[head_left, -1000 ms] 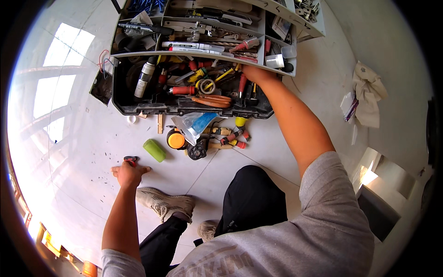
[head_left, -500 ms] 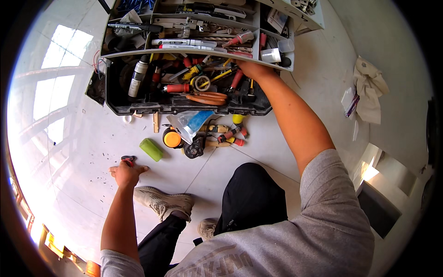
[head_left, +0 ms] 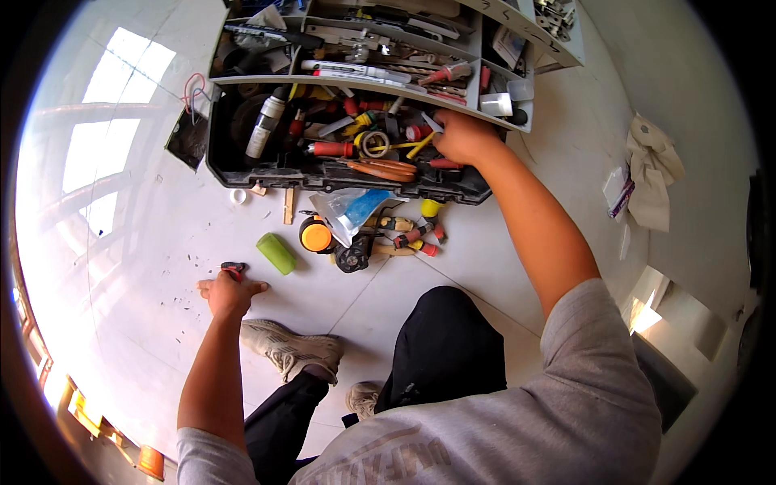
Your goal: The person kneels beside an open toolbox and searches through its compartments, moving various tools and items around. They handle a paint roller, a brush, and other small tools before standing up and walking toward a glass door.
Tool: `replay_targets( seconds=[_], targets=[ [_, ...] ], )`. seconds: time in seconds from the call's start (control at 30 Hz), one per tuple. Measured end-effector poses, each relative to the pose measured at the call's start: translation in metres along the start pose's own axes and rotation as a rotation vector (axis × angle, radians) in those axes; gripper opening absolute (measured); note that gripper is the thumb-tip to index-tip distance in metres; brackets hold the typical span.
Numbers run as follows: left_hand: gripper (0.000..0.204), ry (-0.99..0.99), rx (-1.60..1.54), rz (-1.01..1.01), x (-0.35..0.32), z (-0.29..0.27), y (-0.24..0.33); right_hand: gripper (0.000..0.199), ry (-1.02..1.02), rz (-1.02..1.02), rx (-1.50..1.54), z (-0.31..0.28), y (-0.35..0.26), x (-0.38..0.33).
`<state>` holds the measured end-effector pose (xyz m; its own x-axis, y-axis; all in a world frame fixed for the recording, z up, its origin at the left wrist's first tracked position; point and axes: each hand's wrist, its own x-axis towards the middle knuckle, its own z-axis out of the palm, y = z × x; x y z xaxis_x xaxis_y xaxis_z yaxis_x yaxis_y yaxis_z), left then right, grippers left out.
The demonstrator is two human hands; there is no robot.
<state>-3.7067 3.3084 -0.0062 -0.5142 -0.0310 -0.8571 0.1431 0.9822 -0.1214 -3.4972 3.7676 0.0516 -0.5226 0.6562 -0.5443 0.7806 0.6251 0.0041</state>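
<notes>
My left hand (head_left: 226, 294) is low over the floor at the left, thumb out to one side. It grips a small red-and-black hand tool (head_left: 234, 268), whose black end sticks out past the fingers. My right hand (head_left: 467, 137) reaches into the right end of the black toolbox (head_left: 267, 179), its fingers closed and partly hidden. A grey, flat piece (head_left: 434, 124) shows at the fingertips; its kind is unclear. Around that hand lie red-handled tools (head_left: 331, 149), a tape roll (head_left: 375, 144), orange-handled pliers (head_left: 381, 169) and a white bottle (head_left: 265, 128).
A divided grey tray (head_left: 323, 81) with markers and bits overhangs the toolbox. On the floor are a green cylinder (head_left: 276, 254), a tape measure (head_left: 315, 234), a clear bag with something blue (head_left: 356, 212) and several hand tools. My shoe (head_left: 293, 347) is near my left hand.
My right hand has drawn back from under the tray's edge and a grey piece now shows at its fingers. The view has shifted slightly; my left hand stays in place.
</notes>
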Motion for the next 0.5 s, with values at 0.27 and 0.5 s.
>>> replay_targets(
  seconds=[0.27,0.5],
  targets=[
    [0.094,-0.018,-0.002,0.008,-0.003,-0.005,0.008,0.034,0.143,-0.486,0.423,0.016,-0.051,0.011],
    [0.094,0.011,-0.041,0.014,-0.002,-0.003,-0.002,0.057,0.001,-0.546,0.036,0.01,-0.09,0.021]
  ],
)
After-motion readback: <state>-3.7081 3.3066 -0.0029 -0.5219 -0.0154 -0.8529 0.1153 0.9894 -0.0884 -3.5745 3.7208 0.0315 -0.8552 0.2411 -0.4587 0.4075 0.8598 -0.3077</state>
